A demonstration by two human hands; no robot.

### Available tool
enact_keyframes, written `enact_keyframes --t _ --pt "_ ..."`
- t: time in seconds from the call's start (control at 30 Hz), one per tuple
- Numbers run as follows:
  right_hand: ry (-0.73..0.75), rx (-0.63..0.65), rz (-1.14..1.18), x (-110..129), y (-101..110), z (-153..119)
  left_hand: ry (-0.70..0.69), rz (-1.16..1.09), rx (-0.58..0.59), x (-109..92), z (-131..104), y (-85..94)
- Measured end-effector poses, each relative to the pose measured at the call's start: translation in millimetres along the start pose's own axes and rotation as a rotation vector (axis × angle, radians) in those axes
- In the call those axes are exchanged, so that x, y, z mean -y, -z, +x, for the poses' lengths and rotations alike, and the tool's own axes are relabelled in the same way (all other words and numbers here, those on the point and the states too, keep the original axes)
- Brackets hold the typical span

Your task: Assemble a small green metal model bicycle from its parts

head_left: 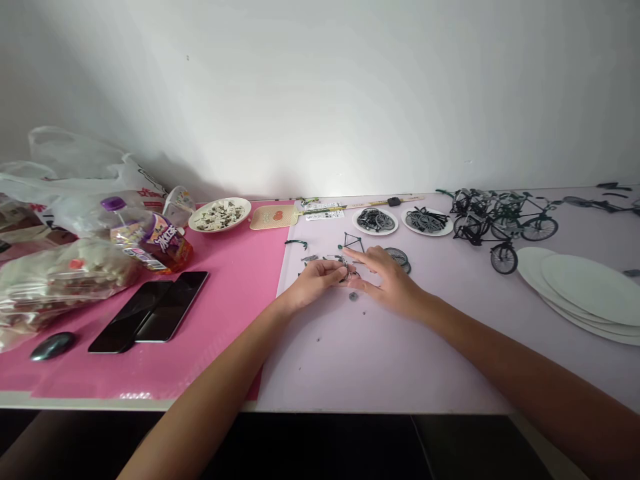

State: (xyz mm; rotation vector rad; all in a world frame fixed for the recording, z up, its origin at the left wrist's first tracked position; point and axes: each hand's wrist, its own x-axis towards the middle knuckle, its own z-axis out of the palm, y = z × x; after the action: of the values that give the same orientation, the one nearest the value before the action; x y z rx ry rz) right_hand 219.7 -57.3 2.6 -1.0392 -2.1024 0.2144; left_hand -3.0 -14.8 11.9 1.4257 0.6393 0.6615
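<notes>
My left hand [320, 279] pinches a small thin dark piece of a model bicycle [351, 272] over the table; its exact kind is too small to make out. My right hand [387, 272] is beside it, thumb and index finger apart, with nothing plainly held between them. Its index fingertip is close to a small green part [341, 247] and a dark bicycle frame [353, 240]. Partly behind the right hand lie spoked wheels [397, 256]. A small round grey part [353, 297] lies just below the hands, and a curved green strip [297, 243] lies beyond the left hand.
Plates of black parts [376, 221] and wheels stand at the back. Several model bicycles [500, 220] and stacked white plates [590, 287] are at the right. Left, on pink covering, lie phones [173, 307], a mouse [53, 347], a bottle [150, 237] and bags [65, 273].
</notes>
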Motion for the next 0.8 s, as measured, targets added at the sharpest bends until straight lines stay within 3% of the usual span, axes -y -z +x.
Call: enact_keyframes --t 0.13,0.43,0.8 --pt "-0.01 0.052 0.002 -4 -2 0 0.014 -0.011 0.054 -3 0 -2.2" --pt "0.031 -0.037 0.008 -3 -3 1 0.026 -0.004 0.054 -5 -2 -3.7" --pt "-0.079 -0.037 0.141 -3 -5 0 0.006 -0.113 0.071 -9 -3 -10.6"
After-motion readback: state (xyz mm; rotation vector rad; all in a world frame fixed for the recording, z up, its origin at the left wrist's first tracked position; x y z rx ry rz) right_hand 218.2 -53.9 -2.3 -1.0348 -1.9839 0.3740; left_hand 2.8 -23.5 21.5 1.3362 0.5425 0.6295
